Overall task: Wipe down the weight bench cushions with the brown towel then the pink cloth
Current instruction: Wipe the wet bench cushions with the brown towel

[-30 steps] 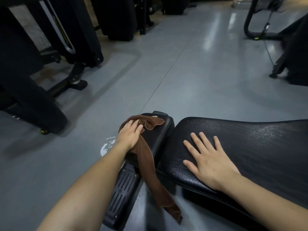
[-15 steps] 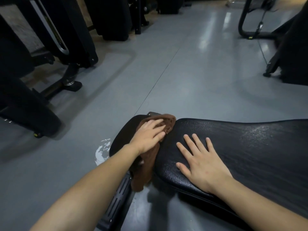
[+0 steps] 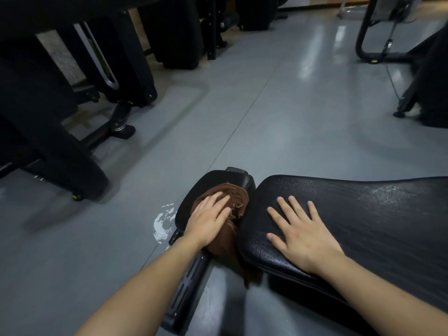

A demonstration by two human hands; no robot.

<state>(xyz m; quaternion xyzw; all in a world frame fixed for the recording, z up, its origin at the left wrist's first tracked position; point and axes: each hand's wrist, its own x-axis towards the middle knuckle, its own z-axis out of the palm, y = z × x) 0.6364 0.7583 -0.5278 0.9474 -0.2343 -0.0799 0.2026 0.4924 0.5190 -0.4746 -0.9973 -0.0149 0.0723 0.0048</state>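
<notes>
The brown towel [image 3: 236, 197] lies bunched on the small black seat cushion [image 3: 213, 179] of the weight bench, one end hanging down into the gap beside it. My left hand [image 3: 208, 221] presses flat on the towel with straight fingers. To its right, my right hand [image 3: 300, 231] rests palm down with spread fingers on the near end of the long black back cushion [image 3: 363, 214], whose surface looks wet and shiny farther right. No pink cloth is in view.
The bench's black frame rail [image 3: 186, 292] runs toward me under my left arm. Black gym machines [image 3: 72, 98] stand at the left and back, another machine frame [image 3: 417, 88] at the right. Grey floor [image 3: 278, 112] with a white mark [image 3: 163, 221] lies between.
My left hand has slid the towel across the small cushion, bunching it up; the long hanging tail has drawn in. My right hand has stayed flat on the long cushion.
</notes>
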